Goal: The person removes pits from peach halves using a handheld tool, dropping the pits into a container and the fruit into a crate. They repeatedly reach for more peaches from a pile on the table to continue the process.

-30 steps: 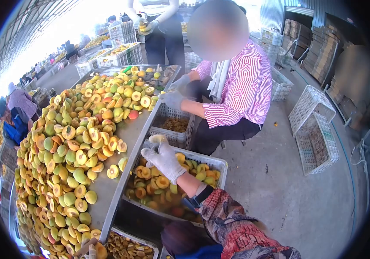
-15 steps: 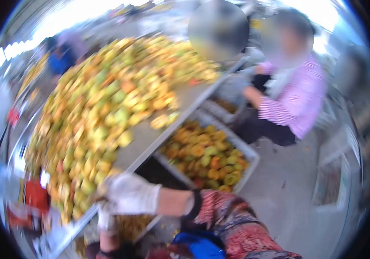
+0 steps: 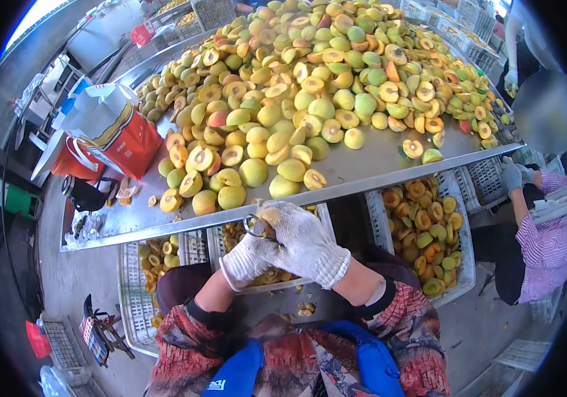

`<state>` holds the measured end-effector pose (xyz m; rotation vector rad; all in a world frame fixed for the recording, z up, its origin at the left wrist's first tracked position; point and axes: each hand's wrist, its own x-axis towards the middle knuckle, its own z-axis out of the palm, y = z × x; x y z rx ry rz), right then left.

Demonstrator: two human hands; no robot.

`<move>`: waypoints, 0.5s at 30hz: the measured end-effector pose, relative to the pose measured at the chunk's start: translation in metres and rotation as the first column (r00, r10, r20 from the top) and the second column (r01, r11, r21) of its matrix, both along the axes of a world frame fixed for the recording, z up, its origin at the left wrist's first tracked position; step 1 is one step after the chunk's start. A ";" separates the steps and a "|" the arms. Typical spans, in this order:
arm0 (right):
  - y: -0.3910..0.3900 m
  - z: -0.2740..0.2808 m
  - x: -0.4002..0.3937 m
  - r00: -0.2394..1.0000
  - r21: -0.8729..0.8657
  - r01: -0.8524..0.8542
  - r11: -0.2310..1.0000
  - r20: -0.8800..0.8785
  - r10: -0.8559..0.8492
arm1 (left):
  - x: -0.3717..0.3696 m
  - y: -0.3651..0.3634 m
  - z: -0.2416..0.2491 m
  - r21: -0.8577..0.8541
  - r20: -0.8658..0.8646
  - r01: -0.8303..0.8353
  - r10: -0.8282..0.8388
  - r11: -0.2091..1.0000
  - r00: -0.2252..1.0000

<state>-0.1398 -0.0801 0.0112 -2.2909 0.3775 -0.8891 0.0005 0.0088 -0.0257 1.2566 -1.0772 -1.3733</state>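
My left hand (image 3: 249,259) and my right hand (image 3: 303,241), both in off-white knit gloves, meet at the near edge of the metal table (image 3: 363,165). A small metal ring-shaped tool (image 3: 253,226) shows at the fingers; its handle is hidden between the gloves. The fingers of both hands are curled together, and which of them grips the tool is hard to tell. Beyond the edge lies a large heap of yellow-green fruit (image 3: 283,106), many pieces cut in half. Below my hands stands a crate of fruit pieces (image 3: 230,235).
A crate of fruit halves (image 3: 422,238) stands at right and another crate (image 3: 141,298) at left. On the table's left are a red bag (image 3: 131,142) and a black flask (image 3: 85,193). A co-worker in a striped top (image 3: 551,245) sits at right; another gloved hand (image 3: 511,81) shows behind.
The view has swung left and levelled, so the table and heap now lie straight ahead. My two hands now appear close together near the middle of the view.
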 end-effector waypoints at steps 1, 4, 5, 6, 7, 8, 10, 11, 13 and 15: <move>0.001 0.000 0.002 1.000 -0.022 0.009 1.000 0.013 -0.009 | -0.002 -0.001 0.001 0.082 -0.232 -0.085 0.102 0.993 0.967; 0.002 0.006 0.009 0.995 -0.110 0.092 0.990 0.057 -0.086 | 0.005 0.013 0.027 0.198 -0.174 -0.140 0.175 0.970 0.969; 0.002 0.008 0.012 0.990 -0.140 0.131 0.981 0.076 -0.121 | 0.012 0.022 0.041 0.211 -0.030 -0.137 0.146 0.968 0.989; 0.002 0.007 0.013 0.990 -0.167 0.142 0.976 0.042 -0.137 | 0.022 0.030 0.053 0.180 0.036 -0.209 0.205 0.961 0.978; 0.001 0.006 0.012 0.988 -0.196 0.154 0.969 0.007 -0.155 | 0.035 0.043 0.061 0.175 0.158 -0.308 0.282 0.935 0.946; 0.000 0.005 0.012 0.984 -0.226 0.164 0.960 -0.027 -0.174 | 0.043 0.053 0.077 0.159 0.170 -0.419 0.393 0.894 0.903; -0.002 0.000 0.014 0.985 -0.243 0.144 0.959 -0.061 -0.163 | 0.075 0.081 0.077 0.079 0.278 -0.631 0.590 0.772 0.758; -0.001 -0.002 0.015 0.985 -0.237 0.133 0.962 -0.079 -0.156 | 0.089 0.095 0.075 0.061 0.211 -0.725 0.701 0.686 0.681; -0.001 -0.007 0.017 0.983 -0.221 0.107 0.969 -0.120 -0.136 | 0.133 0.127 0.059 -0.069 0.386 -0.796 0.752 0.601 0.534; -0.001 -0.013 0.017 0.979 -0.199 0.082 0.977 -0.170 -0.117 | 0.182 0.169 0.029 -0.101 0.390 -0.830 0.789 0.549 0.474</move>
